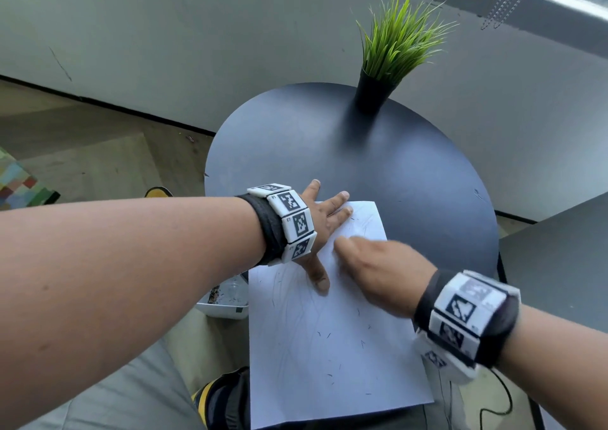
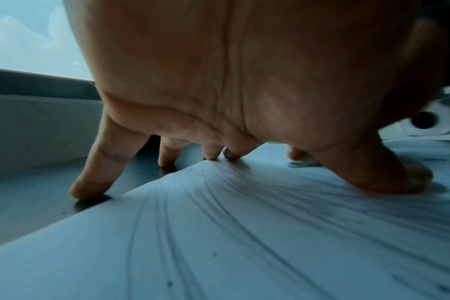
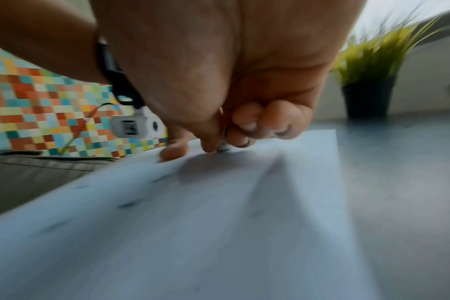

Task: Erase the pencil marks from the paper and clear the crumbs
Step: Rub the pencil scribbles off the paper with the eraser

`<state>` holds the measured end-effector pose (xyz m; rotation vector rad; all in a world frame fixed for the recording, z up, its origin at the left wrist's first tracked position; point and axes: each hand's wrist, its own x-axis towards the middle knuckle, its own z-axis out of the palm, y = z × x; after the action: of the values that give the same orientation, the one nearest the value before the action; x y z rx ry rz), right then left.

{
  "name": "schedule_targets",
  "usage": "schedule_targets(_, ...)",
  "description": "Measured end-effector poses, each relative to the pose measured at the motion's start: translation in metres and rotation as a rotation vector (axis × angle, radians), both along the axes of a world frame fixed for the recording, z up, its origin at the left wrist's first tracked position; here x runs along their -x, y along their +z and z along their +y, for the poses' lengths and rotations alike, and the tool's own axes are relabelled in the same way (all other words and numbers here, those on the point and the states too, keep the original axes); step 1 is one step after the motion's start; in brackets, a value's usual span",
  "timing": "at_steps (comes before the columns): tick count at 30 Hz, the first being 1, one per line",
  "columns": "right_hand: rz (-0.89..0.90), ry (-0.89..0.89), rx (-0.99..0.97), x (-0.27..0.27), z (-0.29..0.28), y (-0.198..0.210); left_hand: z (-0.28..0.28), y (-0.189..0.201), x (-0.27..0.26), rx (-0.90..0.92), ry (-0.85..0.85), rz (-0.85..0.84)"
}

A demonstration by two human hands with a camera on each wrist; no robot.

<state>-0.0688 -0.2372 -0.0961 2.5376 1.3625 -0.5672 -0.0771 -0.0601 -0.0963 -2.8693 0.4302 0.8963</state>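
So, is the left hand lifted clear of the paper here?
No: the left hand presses spread fingers flat onto the paper.

- Both forearms are bare; no sleeves reach the wrists.
- The left hand point(image 1: 320, 219) wears a black fabric wristband point(image 1: 268, 229) ringed with white blocks printed with black square codes.
- The right hand point(image 1: 378, 271) wears a matching black band point(image 1: 467, 321) of white coded blocks.
- A white camera unit point(image 3: 131, 126) with a dark lens hangs under the left wrist.
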Motion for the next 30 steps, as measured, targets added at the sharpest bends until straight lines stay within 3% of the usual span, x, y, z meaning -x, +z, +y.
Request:
schedule_targets(2,0.019,0.02,0.021,0.003,-0.003,0.001,-0.001,0.0,-0.002,0.002,0.0,0.005)
schedule_targets(6,-0.129,-0.172,-0.078,-0.042,-0.015,-0.001,-0.002,0.0,-0.003,0.008,0.017,0.015)
schedule_targets(10,-0.045,0.036,-0.004,-0.006,-0.004,-0.003,-0.002,-0.002,-0.003,0.0,0.007,0.038)
schedule_targets(12,-0.021,0.059,0.035,-0.001,-0.006,-0.001,-0.003,-0.002,-0.004,-0.004,0.016,0.058)
schedule_targets(14,-0.12,-0.065,0.004,-0.024,-0.009,-0.001,-0.005,-0.001,-0.004,-0.009,0.023,0.063)
schedule_targets(17,-0.128,-0.221,-0.048,-0.046,-0.013,0.005,-0.005,0.0,-0.003,-0.02,0.018,0.052)
schedule_targets(21,-0.062,-0.014,0.038,0.001,0.0,0.004,-0.003,0.0,-0.004,-0.01,0.017,0.054)
schedule_targets(26,-0.159,-0.252,-0.029,-0.043,-0.003,0.004,-0.004,0.0,-0.003,-0.013,0.005,0.035)
schedule_targets(28,-0.148,-0.199,-0.019,-0.035,0.001,0.006,-0.004,0.001,-0.003,-0.01,0.014,0.039)
schedule_targets(30,-0.128,-0.026,0.016,-0.011,0.005,0.001,-0.004,0.0,-0.004,-0.005,0.018,0.048)
